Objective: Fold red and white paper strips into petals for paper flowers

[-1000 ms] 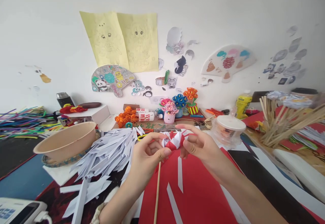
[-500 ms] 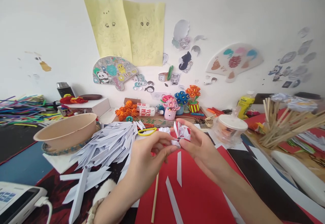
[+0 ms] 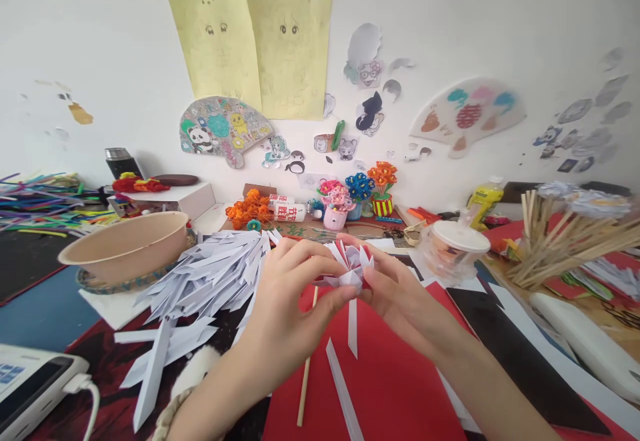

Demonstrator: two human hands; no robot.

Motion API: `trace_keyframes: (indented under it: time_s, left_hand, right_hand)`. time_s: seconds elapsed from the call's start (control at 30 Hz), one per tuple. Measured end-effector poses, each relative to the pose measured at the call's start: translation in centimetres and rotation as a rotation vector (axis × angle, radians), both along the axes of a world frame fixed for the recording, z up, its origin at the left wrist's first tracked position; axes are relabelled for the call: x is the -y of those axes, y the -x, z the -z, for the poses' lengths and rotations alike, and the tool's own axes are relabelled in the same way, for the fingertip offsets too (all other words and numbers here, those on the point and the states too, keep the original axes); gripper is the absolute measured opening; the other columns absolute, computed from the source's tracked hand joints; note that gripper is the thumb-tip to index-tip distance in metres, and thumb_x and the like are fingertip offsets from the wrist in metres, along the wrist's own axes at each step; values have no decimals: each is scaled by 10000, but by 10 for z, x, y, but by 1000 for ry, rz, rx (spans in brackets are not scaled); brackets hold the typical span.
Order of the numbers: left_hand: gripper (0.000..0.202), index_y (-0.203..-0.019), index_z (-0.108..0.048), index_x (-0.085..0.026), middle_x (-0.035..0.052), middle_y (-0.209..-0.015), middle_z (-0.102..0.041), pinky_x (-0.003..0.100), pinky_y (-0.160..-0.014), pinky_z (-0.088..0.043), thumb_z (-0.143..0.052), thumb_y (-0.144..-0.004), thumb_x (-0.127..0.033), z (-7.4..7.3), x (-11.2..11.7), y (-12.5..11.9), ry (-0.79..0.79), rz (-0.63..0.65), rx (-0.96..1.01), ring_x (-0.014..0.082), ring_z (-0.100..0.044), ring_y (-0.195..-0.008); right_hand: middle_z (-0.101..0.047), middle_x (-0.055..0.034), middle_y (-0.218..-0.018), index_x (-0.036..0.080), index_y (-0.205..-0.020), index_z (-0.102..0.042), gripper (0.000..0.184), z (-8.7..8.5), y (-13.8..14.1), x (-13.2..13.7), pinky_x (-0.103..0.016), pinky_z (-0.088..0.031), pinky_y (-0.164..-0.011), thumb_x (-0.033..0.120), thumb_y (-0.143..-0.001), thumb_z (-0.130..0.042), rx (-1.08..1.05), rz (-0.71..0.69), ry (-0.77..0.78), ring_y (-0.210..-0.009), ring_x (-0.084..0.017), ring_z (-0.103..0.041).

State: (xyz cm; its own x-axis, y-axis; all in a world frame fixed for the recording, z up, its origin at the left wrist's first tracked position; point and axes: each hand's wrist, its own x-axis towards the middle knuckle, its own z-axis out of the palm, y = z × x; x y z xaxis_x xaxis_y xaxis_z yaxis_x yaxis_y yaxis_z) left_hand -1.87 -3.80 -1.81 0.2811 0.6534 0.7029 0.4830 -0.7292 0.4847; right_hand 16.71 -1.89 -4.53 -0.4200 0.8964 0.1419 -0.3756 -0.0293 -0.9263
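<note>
Both hands meet over a red sheet point(image 3: 395, 374), gripping a small red-and-white folded paper flower point(image 3: 353, 268). My left hand point(image 3: 295, 294) pinches its near left side between thumb and fingers. From the right, my right hand point(image 3: 400, 294) wraps round its other side, with the thumb on the front. Fingers cover part of the flower's underside. Below the hands, two white paper strips point(image 3: 343, 388) and a thin wooden stick point(image 3: 305, 388) lie on the red sheet.
A heap of white folded paper strips point(image 3: 210, 281) lies to the left beside a beige bowl point(image 3: 125, 248). Wooden sticks point(image 3: 565, 248) and a lidded tub point(image 3: 460, 238) stand at right. Small craft flowers point(image 3: 337, 201) line the wall. A corded device point(image 3: 35, 388) sits front left.
The paper flower has turned in my hands, showing more of its white petals. My left hand has shifted its fingers higher over it. The view has tilted slightly downward.
</note>
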Motion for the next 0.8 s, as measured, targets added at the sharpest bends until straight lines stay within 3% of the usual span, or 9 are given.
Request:
trace_keyframes:
  time_s: [0.07, 0.17, 0.27, 0.43, 0.53, 0.8]
  left_hand:
    - [143, -746, -654, -184, 12, -798, -681, 328, -779, -397, -683, -874, -242, -3, -1, 1, 204, 24, 73, 176, -561, -785]
    - [253, -709, -681, -168, 23, -758, -677, 288, -664, -417, -661, -884, -349, -6, -4, 6, 583, 191, 180, 152, -558, -675]
    - [286, -719, -721, -151, 28, -723, -643, 258, -591, -394, -697, -843, -407, -6, -8, 10, 825, 296, 258, 133, -514, -624]
    - [242, -702, -715, -156, 23, -738, -630, 247, -608, -377, -757, -772, -384, -2, -12, 13, 901, 331, 340, 137, -505, -673]
    - [229, -690, -713, -160, 22, -731, -634, 249, -631, -395, -748, -776, -369, -2, -13, 14, 915, 356, 339, 140, -518, -685]
    - [190, -674, -733, -169, 38, -721, -664, 251, -610, -459, -745, -753, -341, -5, -9, 11, 870, 247, 336, 153, -566, -661]
  right_hand:
    - [-615, -69, -1299, 316, -1361, -538, 538, 0, -2, -2, -408, -505, -970, 506, -877, -676, 112, 46, -49, -1109, -228, -621]
    - [-554, -45, -1371, 378, -1335, -545, 513, -2, -7, -6, -434, -471, -1013, 496, -859, -699, 315, 208, -228, -1184, -238, -573]
    - [-570, -46, -1344, 316, -1086, -705, 243, -2, -11, -7, -416, -425, -1064, 421, -867, -710, 430, 173, -390, -1301, -253, -489]
    - [-621, -53, -1239, 241, -859, -715, 54, -4, -13, -4, -400, -469, -1000, 280, -883, -687, 397, -48, -342, -1192, -238, -577]
    - [-621, -44, -1208, 233, -807, -687, 75, -7, -12, -1, -397, -463, -992, 256, -878, -684, 366, -58, -313, -1169, -230, -579]
    - [-597, -38, -1164, 242, -795, -684, 106, -10, -12, 1, -406, -439, -995, 307, -879, -696, 357, -58, -298, -1120, -231, -565]
